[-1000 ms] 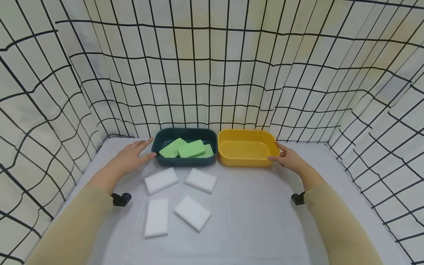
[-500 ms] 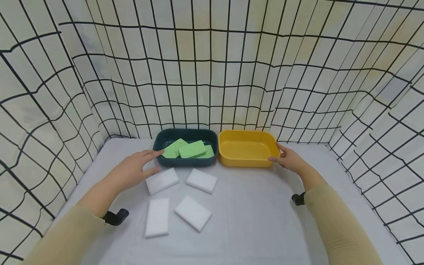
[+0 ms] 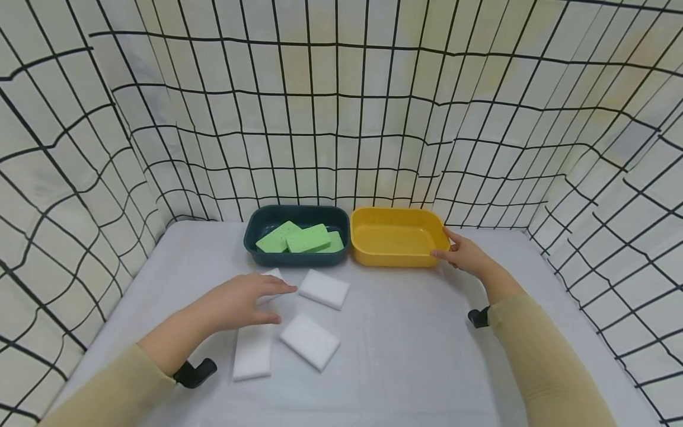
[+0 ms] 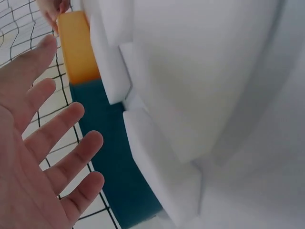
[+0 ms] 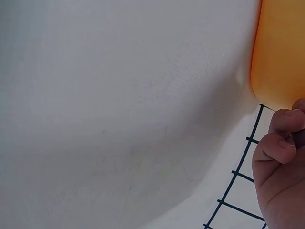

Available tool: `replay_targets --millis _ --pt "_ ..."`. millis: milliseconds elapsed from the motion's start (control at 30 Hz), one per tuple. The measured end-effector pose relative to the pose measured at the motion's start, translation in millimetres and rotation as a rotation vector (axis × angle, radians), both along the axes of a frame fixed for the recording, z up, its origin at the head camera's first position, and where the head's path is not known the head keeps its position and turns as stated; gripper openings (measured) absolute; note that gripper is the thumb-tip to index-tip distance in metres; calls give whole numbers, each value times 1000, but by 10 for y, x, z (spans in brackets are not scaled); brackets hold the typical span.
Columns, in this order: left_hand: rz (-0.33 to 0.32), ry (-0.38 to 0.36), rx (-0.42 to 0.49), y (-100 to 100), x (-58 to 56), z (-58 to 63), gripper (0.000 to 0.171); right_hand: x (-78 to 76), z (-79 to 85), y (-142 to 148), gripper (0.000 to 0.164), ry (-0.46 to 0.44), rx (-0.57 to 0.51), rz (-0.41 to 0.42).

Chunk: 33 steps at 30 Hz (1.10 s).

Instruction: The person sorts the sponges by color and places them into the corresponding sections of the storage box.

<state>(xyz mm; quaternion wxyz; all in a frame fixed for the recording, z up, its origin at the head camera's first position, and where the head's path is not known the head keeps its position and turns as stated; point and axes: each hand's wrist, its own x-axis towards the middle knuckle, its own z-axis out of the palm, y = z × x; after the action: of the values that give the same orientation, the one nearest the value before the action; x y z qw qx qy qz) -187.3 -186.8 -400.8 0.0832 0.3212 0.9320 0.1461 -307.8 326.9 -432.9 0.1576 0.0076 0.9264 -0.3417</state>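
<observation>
My left hand [image 3: 240,302] hovers with spread, relaxed fingers over white sponge blocks and holds nothing; the left wrist view also shows its palm [image 4: 24,162] bare. Beneath it, the back-left white block [image 3: 275,273] is mostly hidden, and the front-left block [image 3: 252,360] is partly covered. To its right lie the back-right block [image 3: 324,289] and the front-right block [image 3: 310,342], both flat on the cloth. My right hand [image 3: 467,258] grips the right end of a yellow tray [image 3: 400,260], thumb at the front corner; in the right wrist view some of its fingers [image 5: 279,148] are curled.
A dark green tray [image 3: 299,260] with several green sponges [image 3: 308,239] stands left of the yellow tray, side by side with it. Black wire mesh [image 3: 337,95] rises behind and along both sides of the white cloth [image 3: 405,356].
My left hand has left the green tray's left end and come toward me and to the right, over the white blocks. My right hand stays on the yellow tray.
</observation>
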Motion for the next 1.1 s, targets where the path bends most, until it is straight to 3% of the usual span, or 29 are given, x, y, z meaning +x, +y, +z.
replay_targets --millis 233,433,1100 --pt "-47 -73 -44 139 7 -116 58 6 14 8 105 6 -2 6" --pt "-130 -56 -69 204 33 -169 58 4 20 -6 108 7 2 7" --pt "-159 -85 -144 297 40 -178 58 28 21 -10 109 -4 -3 5"
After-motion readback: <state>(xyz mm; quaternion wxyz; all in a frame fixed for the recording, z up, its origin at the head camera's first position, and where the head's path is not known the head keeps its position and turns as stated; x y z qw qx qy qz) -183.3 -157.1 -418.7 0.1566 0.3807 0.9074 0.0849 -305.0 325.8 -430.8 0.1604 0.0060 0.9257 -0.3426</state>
